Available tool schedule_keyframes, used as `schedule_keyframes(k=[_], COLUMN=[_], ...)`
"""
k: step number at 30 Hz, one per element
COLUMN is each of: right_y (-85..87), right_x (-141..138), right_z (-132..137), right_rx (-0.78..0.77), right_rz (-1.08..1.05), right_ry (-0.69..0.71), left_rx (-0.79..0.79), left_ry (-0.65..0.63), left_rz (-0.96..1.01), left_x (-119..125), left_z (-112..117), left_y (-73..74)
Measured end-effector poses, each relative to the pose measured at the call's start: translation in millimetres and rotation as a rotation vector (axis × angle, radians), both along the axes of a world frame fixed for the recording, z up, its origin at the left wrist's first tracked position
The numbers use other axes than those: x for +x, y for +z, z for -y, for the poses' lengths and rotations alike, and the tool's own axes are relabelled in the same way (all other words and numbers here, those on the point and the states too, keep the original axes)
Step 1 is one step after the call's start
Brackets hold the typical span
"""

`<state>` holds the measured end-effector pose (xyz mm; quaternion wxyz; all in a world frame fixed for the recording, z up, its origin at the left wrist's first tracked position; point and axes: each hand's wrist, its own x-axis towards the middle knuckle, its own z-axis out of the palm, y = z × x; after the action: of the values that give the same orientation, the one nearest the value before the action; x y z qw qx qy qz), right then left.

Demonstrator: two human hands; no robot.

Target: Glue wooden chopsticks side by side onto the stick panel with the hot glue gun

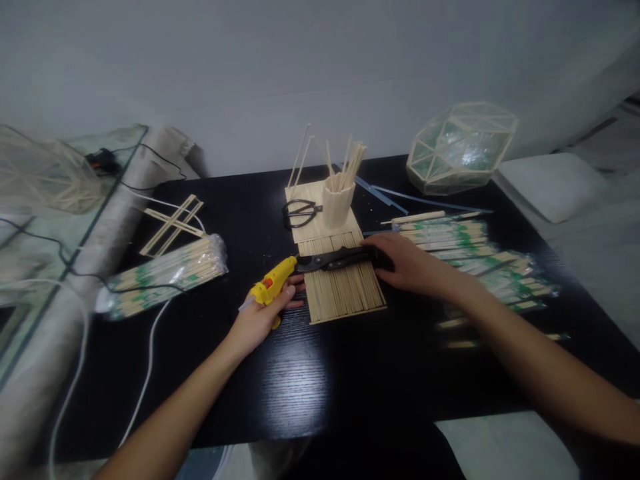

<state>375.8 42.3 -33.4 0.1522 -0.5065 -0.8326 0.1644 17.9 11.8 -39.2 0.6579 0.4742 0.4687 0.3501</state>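
Observation:
My left hand is closed around the handle of a yellow glue gun, whose nozzle points right toward a flat mat of wooden sticks. My right hand grips the handles of black shears lying across that mat. A cup of glued sticks, holding several upright sticks, stands on a second stick panel behind the mat.
Black scissors lie beside the cup. A wrapped chopstick bundle and a stick cross lie at left, with a white cable. Loose wrapped chopsticks spread right. A faceted stick-framed shell sits at back right on the black table.

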Motion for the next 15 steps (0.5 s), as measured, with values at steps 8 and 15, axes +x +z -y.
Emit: schedule_keyframes(k=[8, 15], right_y=[-0.2, -6.9], right_x=[-6.7, -15.9], right_z=[10.5, 14.2], right_rx=[0.035, 0.063], right_rz=[-0.017, -0.008], right_ry=[-0.025, -0.093], left_rx=[0.013, 0.018], left_ry=[-0.005, 0.006], left_rz=[-0.016, -0.035], left_x=[-0.7, -1.1], left_z=[-1.5, -1.3], left_y=[-0.9, -0.7])
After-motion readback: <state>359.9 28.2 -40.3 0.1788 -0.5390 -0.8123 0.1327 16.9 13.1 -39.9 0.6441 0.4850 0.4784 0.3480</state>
